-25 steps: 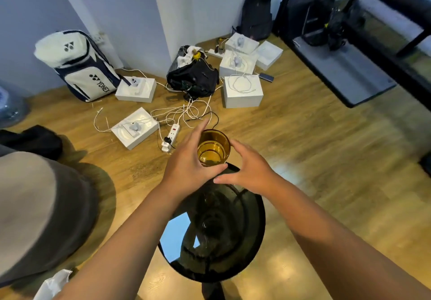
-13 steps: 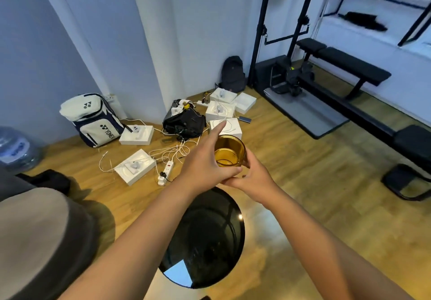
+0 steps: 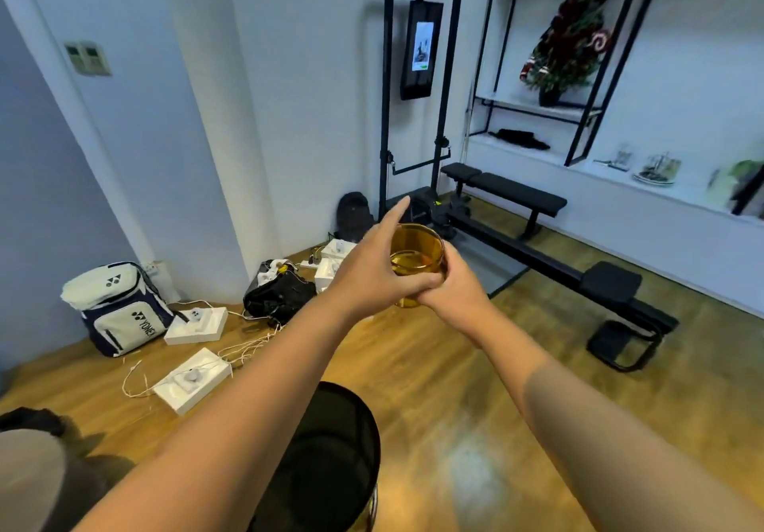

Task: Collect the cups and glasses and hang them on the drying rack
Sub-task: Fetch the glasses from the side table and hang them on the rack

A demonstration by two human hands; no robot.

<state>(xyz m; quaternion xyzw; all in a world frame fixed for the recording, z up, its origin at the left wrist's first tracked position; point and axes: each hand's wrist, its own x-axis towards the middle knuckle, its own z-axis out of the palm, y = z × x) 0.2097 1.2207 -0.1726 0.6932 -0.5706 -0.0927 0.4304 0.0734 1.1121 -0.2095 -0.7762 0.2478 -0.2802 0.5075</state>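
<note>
Amber glass point(image 3: 417, 258) lower half hidden by hands; black round table point(image 3: 330, 461) cut off by bottom edge.

Amber glass point(image 3: 417, 256), transparent and glossy, catching light along the rim; round table point(image 3: 330, 461) below, black and mirror-smooth; wood-look floor point(image 3: 475, 407), polished, with a pale sheen; backpack point(image 3: 120, 308) of white and navy cloth, matt; white boxes point(image 3: 194, 378) of smooth card or plastic, cannot tell which; bench point(image 3: 516, 194) padded in matt black; shelf frame point(image 3: 587, 118) of black metal tube, satin
</note>
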